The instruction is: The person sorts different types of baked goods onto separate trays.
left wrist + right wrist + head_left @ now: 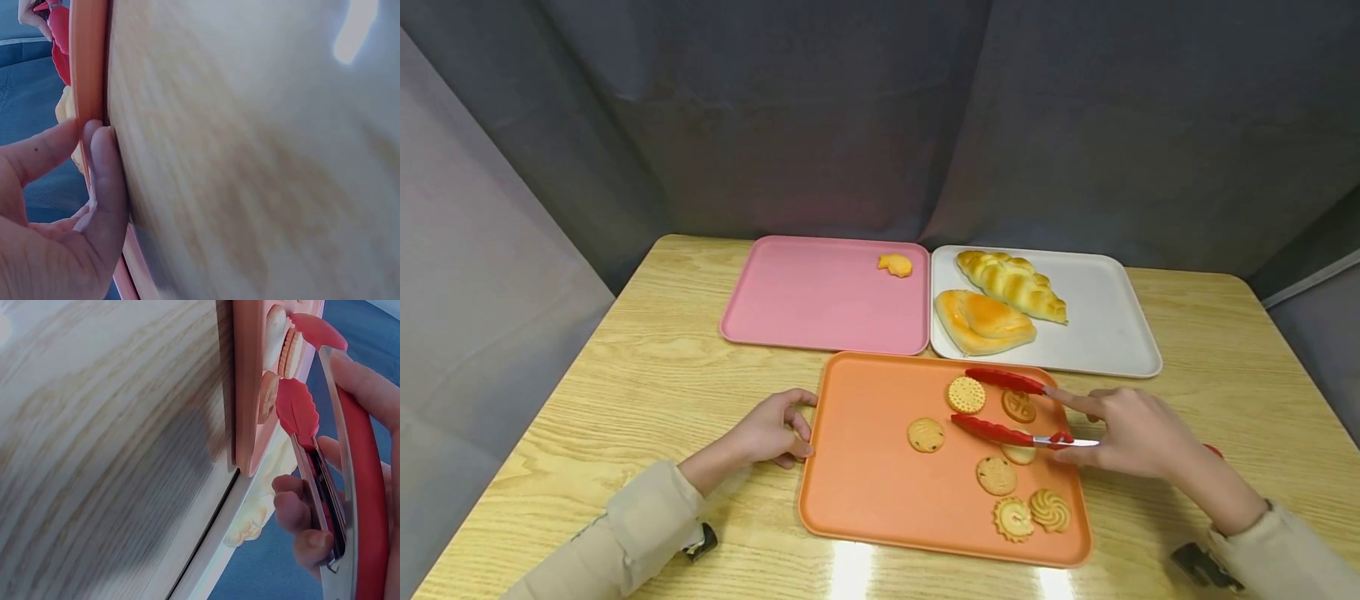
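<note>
Head view. Pale cookie (1019, 457), three o'clock on orange tray (865, 475): partly hidden behind red tongs (992, 431). Handles (1078, 443): largely covered by right hand (1138, 435). Left sleeve (625, 533), eight o'clock; right sleeve (1288, 554), four o'clock: cut off. Left wrist view. Tabletop (250, 181): blurred.

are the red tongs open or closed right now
Open: the red tongs have their two heads well apart, with a round cookie showing between them, while the right hand holds them.

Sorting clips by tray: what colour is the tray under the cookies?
The tray is orange, clearest in the head view.
</note>
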A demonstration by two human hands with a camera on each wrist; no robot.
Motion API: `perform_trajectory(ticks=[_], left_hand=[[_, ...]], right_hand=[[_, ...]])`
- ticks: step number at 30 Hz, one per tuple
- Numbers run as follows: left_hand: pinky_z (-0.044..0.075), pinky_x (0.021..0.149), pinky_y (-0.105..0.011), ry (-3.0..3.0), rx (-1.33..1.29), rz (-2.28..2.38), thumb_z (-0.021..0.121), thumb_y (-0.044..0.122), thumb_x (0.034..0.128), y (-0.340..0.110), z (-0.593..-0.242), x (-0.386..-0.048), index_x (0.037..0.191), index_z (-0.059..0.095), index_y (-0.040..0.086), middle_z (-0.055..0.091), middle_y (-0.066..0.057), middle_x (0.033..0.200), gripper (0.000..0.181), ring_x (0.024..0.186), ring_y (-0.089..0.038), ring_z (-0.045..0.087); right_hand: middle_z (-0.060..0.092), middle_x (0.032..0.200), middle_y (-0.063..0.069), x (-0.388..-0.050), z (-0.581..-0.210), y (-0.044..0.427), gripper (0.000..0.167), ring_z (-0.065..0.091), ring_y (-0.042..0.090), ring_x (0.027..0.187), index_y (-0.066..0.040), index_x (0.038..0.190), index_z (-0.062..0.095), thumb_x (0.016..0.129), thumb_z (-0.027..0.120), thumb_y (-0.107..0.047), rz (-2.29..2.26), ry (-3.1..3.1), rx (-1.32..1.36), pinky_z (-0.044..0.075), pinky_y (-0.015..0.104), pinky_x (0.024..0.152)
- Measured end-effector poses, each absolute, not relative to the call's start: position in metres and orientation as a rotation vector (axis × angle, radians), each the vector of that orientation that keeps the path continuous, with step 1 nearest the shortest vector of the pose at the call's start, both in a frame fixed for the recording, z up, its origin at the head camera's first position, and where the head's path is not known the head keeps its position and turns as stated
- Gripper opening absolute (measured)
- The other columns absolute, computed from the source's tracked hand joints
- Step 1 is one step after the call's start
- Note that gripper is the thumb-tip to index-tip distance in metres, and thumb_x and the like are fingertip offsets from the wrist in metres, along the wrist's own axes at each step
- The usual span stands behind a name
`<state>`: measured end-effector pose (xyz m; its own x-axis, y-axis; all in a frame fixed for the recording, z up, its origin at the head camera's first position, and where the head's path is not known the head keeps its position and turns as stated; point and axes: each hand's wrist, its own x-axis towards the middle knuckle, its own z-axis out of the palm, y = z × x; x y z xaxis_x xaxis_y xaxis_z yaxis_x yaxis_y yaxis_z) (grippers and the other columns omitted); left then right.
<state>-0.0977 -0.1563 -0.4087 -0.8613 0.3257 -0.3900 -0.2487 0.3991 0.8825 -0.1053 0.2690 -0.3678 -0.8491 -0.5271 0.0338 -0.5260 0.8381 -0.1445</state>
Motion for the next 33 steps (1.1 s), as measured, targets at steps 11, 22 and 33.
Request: perform_trajectory(ticks=[11,22,33], left_hand=[[0.047,0.045,-0.032,2.150,0.052,1.483,0.064,-0.012,0.0712,-0.156,-0.408,-0.098,0.126,0.040,-0.004,0.051,-0.010,0.076,0.060,0.056,-0.016,0.055],[0.047,0.045,-0.030,2.147,0.049,1.470,0.064,-0.012,0.0718,-0.156,-0.407,-0.099,0.127,0.040,-0.004,0.051,-0.009,0.075,0.061,0.055,-0.016,0.056],[0.047,0.045,-0.030,2.147,0.042,1.470,0.064,-0.012,0.0715,-0.157,-0.407,-0.099,0.127,0.040,-0.004,0.051,-0.008,0.075,0.061,0.056,-0.015,0.056]], right_hand=[[0.034,0.052,-0.014,-0.106,-0.366,0.269,0.067,0.028,0.003,0.048,-0.015,0.117,0.064,0.066,0.070,-0.058,-0.247,2.978,-0.890,0.026,0.021,0.044],[0.033,0.053,-0.013,-0.105,-0.359,0.270,0.070,0.027,0.002,0.047,-0.014,0.116,0.065,0.064,0.071,-0.059,-0.245,2.998,-0.899,0.024,0.020,0.043],[0.034,0.053,-0.014,-0.105,-0.357,0.268,0.069,0.028,0.002,0.047,-0.014,0.116,0.065,0.064,0.071,-0.059,-0.236,2.999,-0.890,0.025,0.021,0.043]])
